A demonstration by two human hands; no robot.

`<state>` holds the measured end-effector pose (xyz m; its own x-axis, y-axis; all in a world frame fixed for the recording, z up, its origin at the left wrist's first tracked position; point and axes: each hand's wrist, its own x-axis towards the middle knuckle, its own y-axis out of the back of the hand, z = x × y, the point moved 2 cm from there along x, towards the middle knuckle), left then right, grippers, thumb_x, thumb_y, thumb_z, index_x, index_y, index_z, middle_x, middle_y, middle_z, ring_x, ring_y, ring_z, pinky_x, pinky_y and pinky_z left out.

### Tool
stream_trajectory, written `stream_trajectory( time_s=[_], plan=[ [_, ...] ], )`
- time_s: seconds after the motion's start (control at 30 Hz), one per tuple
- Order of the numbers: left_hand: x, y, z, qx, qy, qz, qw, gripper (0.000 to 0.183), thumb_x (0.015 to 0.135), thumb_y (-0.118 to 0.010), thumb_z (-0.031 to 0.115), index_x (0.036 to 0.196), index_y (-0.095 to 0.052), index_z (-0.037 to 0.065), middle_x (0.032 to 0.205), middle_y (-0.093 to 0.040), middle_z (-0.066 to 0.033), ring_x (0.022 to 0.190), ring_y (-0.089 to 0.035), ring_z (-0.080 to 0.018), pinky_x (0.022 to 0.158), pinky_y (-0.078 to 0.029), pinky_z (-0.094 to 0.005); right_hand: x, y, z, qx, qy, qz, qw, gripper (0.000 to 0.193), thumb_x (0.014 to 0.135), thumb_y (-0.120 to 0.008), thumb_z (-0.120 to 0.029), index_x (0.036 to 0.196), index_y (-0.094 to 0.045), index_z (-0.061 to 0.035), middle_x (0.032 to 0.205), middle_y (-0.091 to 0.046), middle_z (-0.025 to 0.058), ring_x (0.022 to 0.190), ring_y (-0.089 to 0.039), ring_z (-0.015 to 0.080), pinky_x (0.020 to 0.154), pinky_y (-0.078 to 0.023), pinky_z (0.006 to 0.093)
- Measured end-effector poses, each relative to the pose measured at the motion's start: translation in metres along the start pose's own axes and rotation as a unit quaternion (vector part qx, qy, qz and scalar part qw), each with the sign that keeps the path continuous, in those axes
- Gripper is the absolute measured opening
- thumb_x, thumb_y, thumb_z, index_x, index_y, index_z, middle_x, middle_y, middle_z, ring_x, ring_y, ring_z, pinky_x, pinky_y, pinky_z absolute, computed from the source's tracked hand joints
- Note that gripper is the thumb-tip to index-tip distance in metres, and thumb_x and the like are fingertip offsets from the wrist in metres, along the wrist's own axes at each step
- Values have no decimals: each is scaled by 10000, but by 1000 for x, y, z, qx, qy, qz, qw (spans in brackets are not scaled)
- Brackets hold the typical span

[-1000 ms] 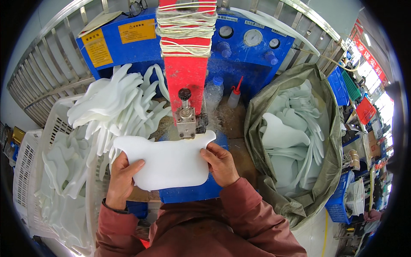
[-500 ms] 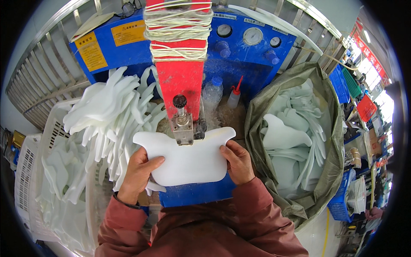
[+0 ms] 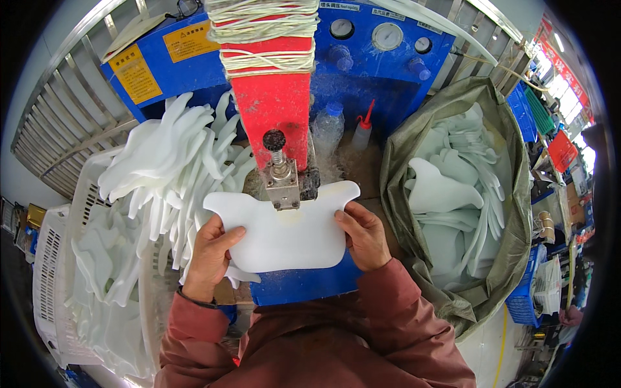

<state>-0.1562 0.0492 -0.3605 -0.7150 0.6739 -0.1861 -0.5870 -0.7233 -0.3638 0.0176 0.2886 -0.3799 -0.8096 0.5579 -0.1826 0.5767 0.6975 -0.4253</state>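
My left hand [image 3: 212, 253] pinches the left edge of a smooth white pad [image 3: 284, 242], its thumb lying on the top face. On the opposite edge my right hand [image 3: 363, 234] grips the same pad, thumb on top and fingers underneath. The pad is a flat curved shape with two pointed upper corners. A metal block with a black knob and spring [image 3: 282, 187], at the end of a red machine arm [image 3: 272, 110], covers part of its upper edge. Faint yellowish marks show on the pad near the block. Whether the block touches it I cannot tell.
Many similar white pads [image 3: 162, 152] pile up at left, above a white plastic basket [image 3: 84, 200]. A green sack [image 3: 394, 187] holds more at right. Behind the arm stand a clear bottle [image 3: 328, 129], a red-tipped squeeze bottle [image 3: 363, 132] and a blue machine panel [image 3: 272, 13] with gauges.
The whole view has shifted slightly. Both hands keep hold of the pad under the metal block, and a faint yellowish patch now shows just below the block.
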Motion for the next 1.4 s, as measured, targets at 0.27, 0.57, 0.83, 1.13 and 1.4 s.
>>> stream_trajectory(
  time_s=[0.27, 0.57, 0.83, 1.13, 1.4],
  plan=[
    [2, -25, -9, -5, 15, -35, 999, 384, 969, -649, 6, 1350, -606, -12, 1234, -720, -91, 1098, -702, -178, 980, -552, -345, -22, 15, -16, 14, 26, 34, 999, 232, 1030, -674, -111, 1238, -706, -13, 995, -712, -42, 778, -574, 1, 640, -400, 181],
    [3, -40, -24, -9, 29, -54, 998, 408, 971, -662, -6, 1373, -594, 2, 1217, -711, -67, 1033, -686, -135, 896, -555, -300, -41, 31, -27, 16, 44, 31, 998, 236, 1047, -640, -105, 1243, -694, 16, 1061, -714, 0, 910, -647, 60, 768, -499, 212],
    [1, -56, -35, -15, 29, -82, 996, 432, 984, -660, -4, 1406, -574, 15, 1258, -699, -68, 1088, -681, -147, 937, -554, -314, -55, 45, -31, 36, 70, 35, 996, 279, 1047, -620, -54, 1303, -666, 48, 1170, -731, 69, 1045, -690, 134, 924, -554, 283],
    [1, -73, -46, 3, 53, -116, 992, 499, 977, -647, -7, 1463, -532, 18, 1311, -674, -70, 1158, -660, -164, 984, -533, -323, -71, 60, -38, 21, 82, 61, 995, 274, 1053, -594, -50, 1294, -662, 62, 1180, -732, 90, 1051, -688, 145, 941, -547, 296],
    [3, -84, -59, 5, 75, -138, 988, 494, 981, -676, 4, 1457, -544, 27, 1321, -668, -63, 1181, -651, -168, 1018, -524, -341, -83, 74, -42, 14, 99, 92, 991, 281, 1050, -592, -43, 1302, -660, 60, 1154, -741, 97, 1011, -696, 147, 917, -554, 296]
  ],
)
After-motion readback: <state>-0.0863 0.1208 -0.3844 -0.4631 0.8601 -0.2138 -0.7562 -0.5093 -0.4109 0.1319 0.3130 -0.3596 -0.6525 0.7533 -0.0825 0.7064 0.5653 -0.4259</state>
